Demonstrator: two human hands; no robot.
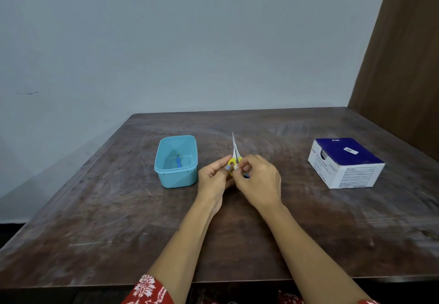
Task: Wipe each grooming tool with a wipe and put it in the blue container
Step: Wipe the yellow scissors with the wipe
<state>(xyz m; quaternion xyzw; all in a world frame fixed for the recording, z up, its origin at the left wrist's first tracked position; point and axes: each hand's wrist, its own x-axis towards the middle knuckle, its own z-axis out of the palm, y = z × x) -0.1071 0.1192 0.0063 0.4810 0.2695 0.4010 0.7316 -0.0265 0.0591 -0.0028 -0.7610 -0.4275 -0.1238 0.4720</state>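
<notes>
Right now, in the head view, both hands meet over the middle of the table (pixel 308 220) around a small pair of scissors (pixel 235 154) — yellow handle loops low in the fingers, blades closed and pointing up and away from me. My left hand (pixel 212 180) pinches the handle end from the left; my right hand (pixel 260 182) has its fingers curled round a small white wipe (pixel 236 167), pressed against the loops.

So the long axis of the scissors runs nearly straight away from me, leaning only slightly left. I judge this as mid-wipe, handles being done. The blue container (pixel 176 161) sits just beside my left hand, on its left side — so the left hand is the nearer one for the drop. One tool with a blue handle (pixel 178 162) already lies inside it.

Well apart to the right stands a blue-and-white box (pixel 345 162). It carries a small white sticker and blocks of print on its sides, but the lettering is too small for me to read, and I cannot make out a brand.
</notes>
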